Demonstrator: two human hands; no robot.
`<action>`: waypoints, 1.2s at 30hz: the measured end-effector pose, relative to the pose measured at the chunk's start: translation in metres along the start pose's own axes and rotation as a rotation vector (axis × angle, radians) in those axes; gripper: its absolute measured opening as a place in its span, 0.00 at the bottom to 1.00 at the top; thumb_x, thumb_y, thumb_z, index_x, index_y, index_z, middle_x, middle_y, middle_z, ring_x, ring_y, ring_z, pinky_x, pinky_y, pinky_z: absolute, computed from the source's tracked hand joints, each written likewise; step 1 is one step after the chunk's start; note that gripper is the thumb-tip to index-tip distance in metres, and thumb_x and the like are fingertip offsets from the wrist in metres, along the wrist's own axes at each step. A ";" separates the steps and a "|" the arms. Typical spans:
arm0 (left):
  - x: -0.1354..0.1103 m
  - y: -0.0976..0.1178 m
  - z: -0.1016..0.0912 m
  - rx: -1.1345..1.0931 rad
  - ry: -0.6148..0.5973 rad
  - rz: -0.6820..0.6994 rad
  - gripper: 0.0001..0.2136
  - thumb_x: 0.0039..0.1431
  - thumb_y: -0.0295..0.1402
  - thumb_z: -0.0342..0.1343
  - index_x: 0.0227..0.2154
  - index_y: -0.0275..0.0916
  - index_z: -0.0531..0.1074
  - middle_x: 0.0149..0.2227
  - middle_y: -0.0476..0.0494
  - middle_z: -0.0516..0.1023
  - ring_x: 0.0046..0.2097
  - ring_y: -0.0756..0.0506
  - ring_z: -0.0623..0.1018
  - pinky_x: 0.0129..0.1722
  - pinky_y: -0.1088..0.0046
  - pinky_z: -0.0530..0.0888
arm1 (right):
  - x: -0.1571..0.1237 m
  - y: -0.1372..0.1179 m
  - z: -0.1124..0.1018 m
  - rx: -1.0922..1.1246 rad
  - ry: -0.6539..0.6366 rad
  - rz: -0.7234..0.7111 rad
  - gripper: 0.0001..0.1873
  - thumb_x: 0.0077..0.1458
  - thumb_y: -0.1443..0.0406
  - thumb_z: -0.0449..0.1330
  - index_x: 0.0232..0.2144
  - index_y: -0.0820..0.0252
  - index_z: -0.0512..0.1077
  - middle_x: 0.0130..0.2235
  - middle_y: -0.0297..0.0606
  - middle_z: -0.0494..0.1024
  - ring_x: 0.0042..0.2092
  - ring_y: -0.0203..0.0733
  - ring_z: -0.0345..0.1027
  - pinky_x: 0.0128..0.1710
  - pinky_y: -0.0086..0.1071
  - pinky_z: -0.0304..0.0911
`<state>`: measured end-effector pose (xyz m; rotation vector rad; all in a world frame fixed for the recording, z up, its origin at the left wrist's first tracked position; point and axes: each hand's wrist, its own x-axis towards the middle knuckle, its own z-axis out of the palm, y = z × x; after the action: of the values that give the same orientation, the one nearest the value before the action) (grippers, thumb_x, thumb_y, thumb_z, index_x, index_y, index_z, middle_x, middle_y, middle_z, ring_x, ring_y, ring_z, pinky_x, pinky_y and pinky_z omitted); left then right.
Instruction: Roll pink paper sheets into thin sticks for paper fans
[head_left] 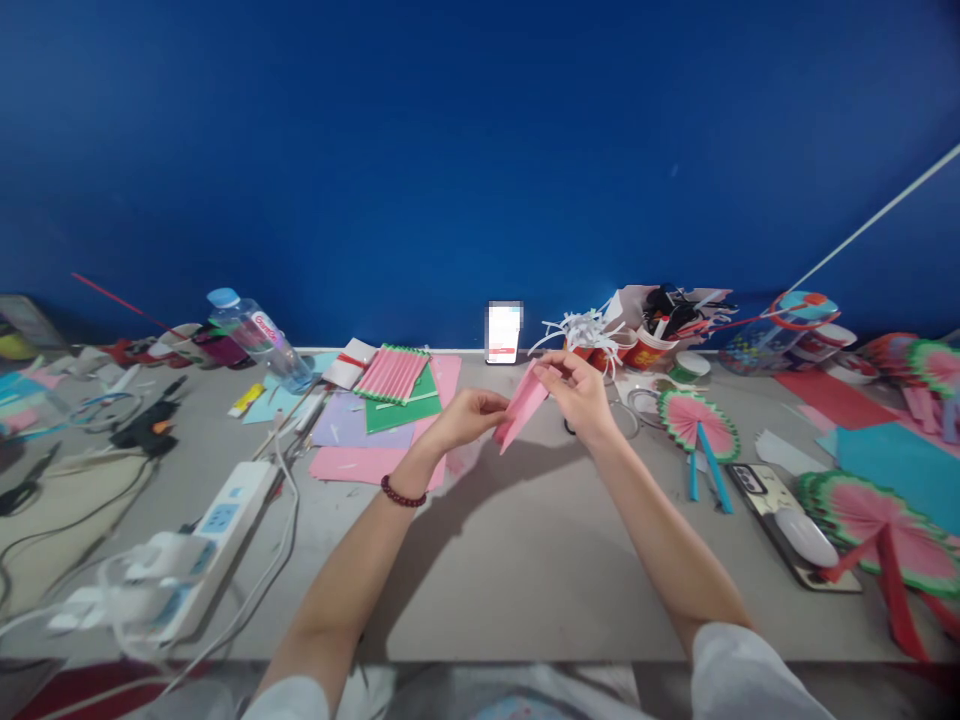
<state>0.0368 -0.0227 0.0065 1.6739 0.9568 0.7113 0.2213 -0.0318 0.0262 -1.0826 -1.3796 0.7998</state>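
A folded piece of pink paper (523,408) is held above the table between my two hands. My left hand (474,416), with a dark beaded bracelet on the wrist, pinches its lower left end. At the upper right end, the fingers of my right hand (577,392) close on the paper. Left of my hands lies a pleated pink and green paper (394,374) on a green sheet (405,411). To the right is a round pink and green paper fan (694,422) with blue handles.
A lit phone (503,333) stands against the blue wall. Red cups (649,352) hold paper strips and tools. A power strip (221,545) with cables lies at left, near a tilted bottle (262,338). At right are a phone (757,500), a mouse (805,537) and a larger fan (885,515).
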 end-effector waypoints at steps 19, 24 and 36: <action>-0.002 0.011 0.000 0.138 0.476 0.523 0.06 0.56 0.33 0.57 0.33 0.38 0.77 0.34 0.43 0.80 0.36 0.49 0.78 0.34 0.76 0.75 | -0.009 -0.006 0.009 0.053 -0.241 -0.018 0.12 0.51 0.57 0.61 0.35 0.58 0.73 0.32 0.35 0.75 0.31 0.34 0.67 0.30 0.29 0.63; -0.004 0.012 -0.001 0.158 0.528 0.523 0.05 0.54 0.31 0.57 0.33 0.37 0.76 0.33 0.44 0.79 0.35 0.50 0.77 0.32 0.78 0.74 | -0.004 -0.007 0.004 0.124 -0.221 0.001 0.14 0.50 0.54 0.61 0.31 0.58 0.75 0.29 0.34 0.75 0.28 0.33 0.66 0.30 0.30 0.65; -0.007 0.018 0.004 0.213 0.433 0.637 0.04 0.56 0.31 0.57 0.31 0.37 0.75 0.32 0.44 0.79 0.34 0.51 0.77 0.32 0.77 0.74 | 0.001 0.007 0.000 0.270 -0.348 -0.005 0.12 0.40 0.60 0.70 0.25 0.59 0.72 0.29 0.33 0.75 0.32 0.35 0.70 0.36 0.31 0.66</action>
<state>0.0409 -0.0330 0.0222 2.0851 0.8004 1.4842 0.2224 -0.0284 0.0201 -0.7521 -1.5061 1.1744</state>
